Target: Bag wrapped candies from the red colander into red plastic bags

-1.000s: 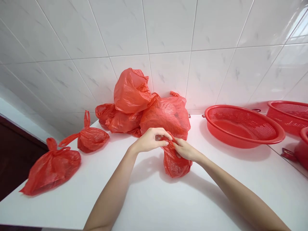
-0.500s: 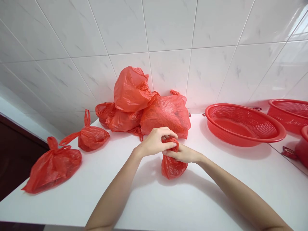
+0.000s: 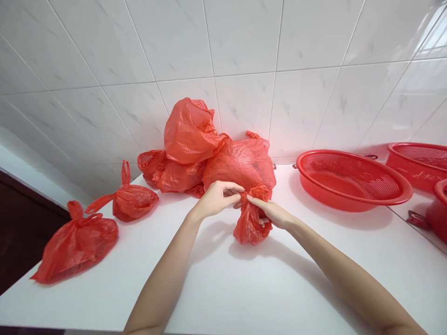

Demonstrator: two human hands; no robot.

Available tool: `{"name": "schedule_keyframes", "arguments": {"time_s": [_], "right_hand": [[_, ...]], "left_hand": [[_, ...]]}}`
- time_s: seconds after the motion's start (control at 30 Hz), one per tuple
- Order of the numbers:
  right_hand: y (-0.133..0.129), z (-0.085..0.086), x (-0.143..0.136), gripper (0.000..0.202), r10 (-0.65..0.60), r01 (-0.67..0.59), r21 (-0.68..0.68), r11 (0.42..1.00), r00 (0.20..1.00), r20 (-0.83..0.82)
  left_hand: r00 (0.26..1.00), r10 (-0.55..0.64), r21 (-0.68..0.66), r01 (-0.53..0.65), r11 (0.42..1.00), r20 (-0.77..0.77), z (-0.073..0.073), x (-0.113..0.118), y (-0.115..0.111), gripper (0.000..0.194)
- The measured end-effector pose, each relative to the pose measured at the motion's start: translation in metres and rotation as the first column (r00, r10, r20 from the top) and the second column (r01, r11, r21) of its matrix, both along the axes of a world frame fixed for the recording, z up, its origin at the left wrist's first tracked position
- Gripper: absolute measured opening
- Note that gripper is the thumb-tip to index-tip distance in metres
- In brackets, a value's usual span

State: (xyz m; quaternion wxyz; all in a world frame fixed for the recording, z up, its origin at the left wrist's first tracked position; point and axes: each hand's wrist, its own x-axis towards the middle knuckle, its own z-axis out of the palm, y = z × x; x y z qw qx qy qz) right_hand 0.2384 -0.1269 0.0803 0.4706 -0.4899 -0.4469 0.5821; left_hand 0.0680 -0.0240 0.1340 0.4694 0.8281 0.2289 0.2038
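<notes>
A small red plastic bag [image 3: 249, 228] hangs just above the white table, near the middle of the view. My right hand [image 3: 274, 212] grips its gathered neck, the thumb on top and some fingers behind the plastic. At the left side of the neck, my left hand [image 3: 221, 197] pinches the plastic between bent fingers. Crumpled film sticks up above my right thumb. What the bag contains cannot be made out.
Larger red bags [image 3: 240, 163] are piled against the tiled wall behind my hands. Two tied red bags [image 3: 82, 239] lie at the left. A red perforated basket [image 3: 349, 186] stands at the right, with further red baskets [image 3: 419, 170] beyond it.
The small bag has risen slightly. My hands have moved apart from their overlap, and my right thumb now lies across the bag's neck.
</notes>
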Motion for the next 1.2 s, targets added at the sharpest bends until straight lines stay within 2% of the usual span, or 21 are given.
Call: {"name": "schedule_keyframes", "arguments": {"time_s": [0.1, 0.23, 0.33, 0.4, 0.47, 0.57, 0.63, 0.73, 0.8, 0.87, 0.9, 1.0, 1.1, 1.17, 1.2], "right_hand": [[0.001, -0.003, 0.002, 0.05, 0.017, -0.017, 0.0, 1.0, 0.999, -0.052], [0.001, -0.002, 0.001, 0.05, 0.01, -0.012, -0.016, 1.0, 0.997, -0.075], [0.003, 0.002, 0.002, 0.049, -0.016, 0.002, -0.082, 0.997, 0.986, -0.168], [0.005, 0.003, 0.004, 0.046, -0.047, 0.024, -0.105, 0.994, 0.972, -0.229], [0.008, 0.003, 0.006, 0.042, -0.088, 0.065, -0.097, 0.993, 0.963, -0.255], [0.008, 0.001, 0.009, 0.039, -0.162, 0.15, -0.064, 0.987, 0.943, -0.29], [0.007, 0.001, 0.01, 0.039, -0.19, 0.187, -0.038, 0.982, 0.934, -0.302], [0.003, 0.006, 0.012, 0.031, -0.177, 0.184, -0.003, 0.983, 0.941, -0.288], [0.002, 0.009, 0.012, 0.028, -0.156, 0.165, 0.012, 0.986, 0.951, -0.268], [0.002, 0.011, 0.012, 0.028, -0.142, 0.152, 0.021, 0.988, 0.957, -0.253], [0.002, 0.011, 0.012, 0.028, -0.139, 0.15, 0.025, 0.988, 0.958, -0.249], [0.002, 0.01, 0.012, 0.029, -0.147, 0.16, 0.033, 0.987, 0.957, -0.249], [0.001, 0.012, 0.014, 0.027, -0.158, 0.17, 0.029, 0.985, 0.957, -0.243], [-0.001, 0.014, 0.016, 0.025, -0.155, 0.167, 0.03, 0.986, 0.961, -0.229], [-0.002, 0.015, 0.017, 0.024, -0.153, 0.165, 0.037, 0.986, 0.963, -0.222]], "left_hand": [[0.997, 0.063, -0.002, -0.063, 0.998, 0.04, -0.003, 0.004, -0.002, 0.021], [1.0, 0.028, 0.024, -0.028, 0.999, 0.006, -0.004, 0.009, -0.005, 0.017], [0.989, 0.088, 0.161, -0.106, 0.981, 0.117, -0.002, 0.01, -0.011, 0.016], [0.981, 0.078, 0.286, -0.127, 0.95, 0.177, -0.002, 0.012, -0.021, 0.015], [0.982, 0.023, 0.361, -0.09, 0.928, 0.186, -0.005, 0.015, -0.034, 0.017], [0.991, -0.055, 0.434, -0.002, 0.901, 0.12, -0.013, 0.021, -0.05, 0.02], [0.992, -0.063, 0.477, 0.005, 0.879, 0.107, -0.018, 0.023, -0.055, 0.021], [0.976, 0.055, 0.501, -0.158, 0.851, 0.213, -0.017, 0.024, -0.052, 0.017], [0.955, 0.168, 0.503, -0.274, 0.82, 0.246, -0.015, 0.023, -0.046, 0.024], [0.951, 0.217, 0.493, -0.301, 0.816, 0.221, -0.015, 0.022, -0.041, 0.016], [0.952, 0.217, 0.481, -0.297, 0.825, 0.216, -0.016, 0.023, -0.04, 0.01], [0.961, 0.135, 0.511, -0.245, 0.824, 0.242, -0.022, 0.025, -0.041, 0.016], [0.987, -0.016, 0.682, -0.097, 0.725, 0.158, -0.026, 0.025, -0.042, 0.021], [0.997, -0.061, 0.759, -0.003, 0.651, 0.056, -0.025, 0.024, -0.041, 0.023], [0.998, -0.058, 0.773, 0.021, 0.635, 0.021, -0.024, 0.023, -0.041, 0.023]]}}
